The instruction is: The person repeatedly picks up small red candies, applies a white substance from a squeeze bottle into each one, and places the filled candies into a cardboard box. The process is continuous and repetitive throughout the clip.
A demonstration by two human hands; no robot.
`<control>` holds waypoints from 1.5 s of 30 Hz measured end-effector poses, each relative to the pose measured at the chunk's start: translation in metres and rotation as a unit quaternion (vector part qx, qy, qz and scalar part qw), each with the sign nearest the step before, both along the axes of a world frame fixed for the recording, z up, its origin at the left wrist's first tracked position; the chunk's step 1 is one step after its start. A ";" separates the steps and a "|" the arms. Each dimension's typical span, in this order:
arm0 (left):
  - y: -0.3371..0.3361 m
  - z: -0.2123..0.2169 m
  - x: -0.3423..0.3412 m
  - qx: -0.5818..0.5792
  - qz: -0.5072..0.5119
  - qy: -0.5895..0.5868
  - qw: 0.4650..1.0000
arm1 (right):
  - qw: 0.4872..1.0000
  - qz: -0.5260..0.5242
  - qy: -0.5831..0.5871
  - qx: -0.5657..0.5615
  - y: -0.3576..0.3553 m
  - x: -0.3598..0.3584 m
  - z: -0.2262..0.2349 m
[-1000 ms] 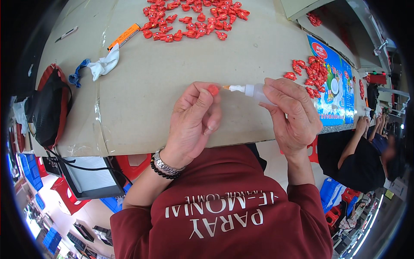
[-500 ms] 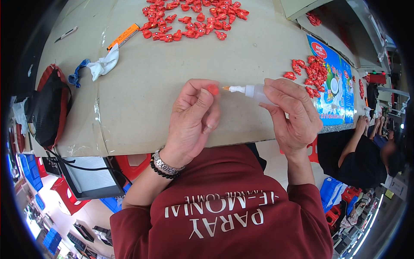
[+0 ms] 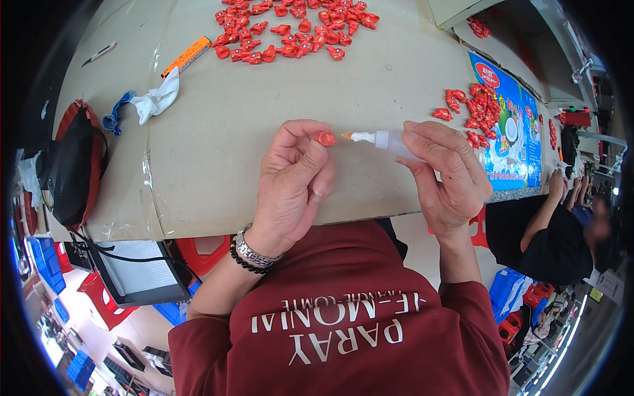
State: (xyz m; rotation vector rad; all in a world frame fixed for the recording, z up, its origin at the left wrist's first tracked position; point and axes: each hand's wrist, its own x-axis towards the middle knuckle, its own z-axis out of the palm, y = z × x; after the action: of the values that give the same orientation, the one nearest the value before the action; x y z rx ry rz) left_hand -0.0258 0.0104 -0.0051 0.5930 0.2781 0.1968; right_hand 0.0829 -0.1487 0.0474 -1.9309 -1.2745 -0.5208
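Between thumb and forefinger, my left hand (image 3: 295,168) pinches a small red figure piece (image 3: 325,138). My right hand (image 3: 450,166) grips a translucent squeeze bottle (image 3: 399,145) with a white neck and a thin tan tip. That tip points left at the red piece, with a slight gap between them. Both hands are above the table (image 3: 231,132), close to its near edge. Many similar red pieces (image 3: 288,38) lie spread at the far side, and a second heap of red pieces (image 3: 483,109) sits at the right.
A blue printed sheet (image 3: 512,125) lies under part of the right heap. On the left are an orange box (image 3: 186,57), a white cloth (image 3: 157,99), a craft knife (image 3: 99,54) and a black and red bag (image 3: 80,165). A co-worker (image 3: 551,231) sits at the right.
The red piece has turned a little in my left fingers and shows more of its side. The bottle stays almost where it was, its tip still facing the piece.
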 end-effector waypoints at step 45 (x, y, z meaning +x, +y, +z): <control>0.001 0.000 -0.002 0.001 0.010 0.007 1.000 | 0.992 -0.010 0.119 0.045 -0.008 -0.001 0.001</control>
State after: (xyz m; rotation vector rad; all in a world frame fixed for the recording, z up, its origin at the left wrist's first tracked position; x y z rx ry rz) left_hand -0.0277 0.0116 -0.0048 0.5945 0.2969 0.2133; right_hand 0.0818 -0.1567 0.0487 -1.8690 -1.0621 -0.3392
